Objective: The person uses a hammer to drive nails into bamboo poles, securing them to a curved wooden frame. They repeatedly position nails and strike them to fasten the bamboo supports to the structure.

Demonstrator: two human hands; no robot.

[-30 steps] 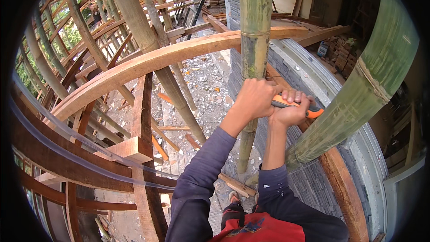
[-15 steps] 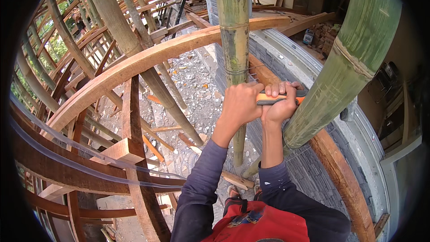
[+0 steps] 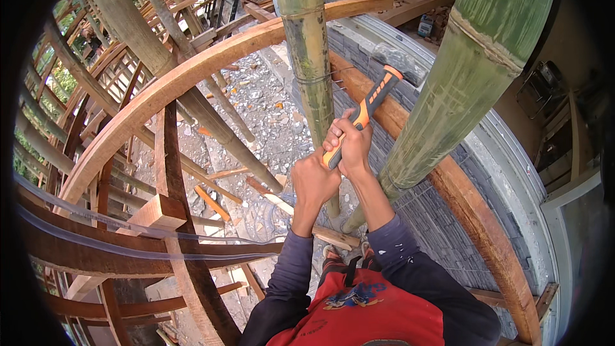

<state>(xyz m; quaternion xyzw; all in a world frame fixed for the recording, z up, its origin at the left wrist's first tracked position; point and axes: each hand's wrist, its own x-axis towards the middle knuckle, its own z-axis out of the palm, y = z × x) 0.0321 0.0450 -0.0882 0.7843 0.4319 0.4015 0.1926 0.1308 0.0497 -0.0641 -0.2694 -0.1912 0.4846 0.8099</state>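
A tool with a black-and-orange handle [image 3: 379, 93] slants up and away to the right between two green bamboo poles. My right hand [image 3: 356, 147] is wrapped round the middle of this handle. At its lower end my left hand [image 3: 315, 182] is closed, knuckles up, against the right hand; its fingers hide whatever is there, so the tool's exact kind cannot be told. Just beyond my hands stands the nearer green bamboo pole [image 3: 306, 45], with thin wire [image 3: 312, 79] wound round it. To the right rises the thicker bamboo pole [image 3: 442, 96].
A curved timber beam [image 3: 192, 74] arcs across the left and behind the bamboo pole. Another curved beam [image 3: 477, 237] runs along the grey stone-clad wall [image 3: 442, 243] at right. Clear hoses [image 3: 128, 250] cross the left timber frame. Rubble [image 3: 256, 99] and wood offcuts cover the ground below.
The tool has swung from nearly level to pointing up and away. Both hands have come down and slightly left, away from the wire on the bamboo, still gripping.
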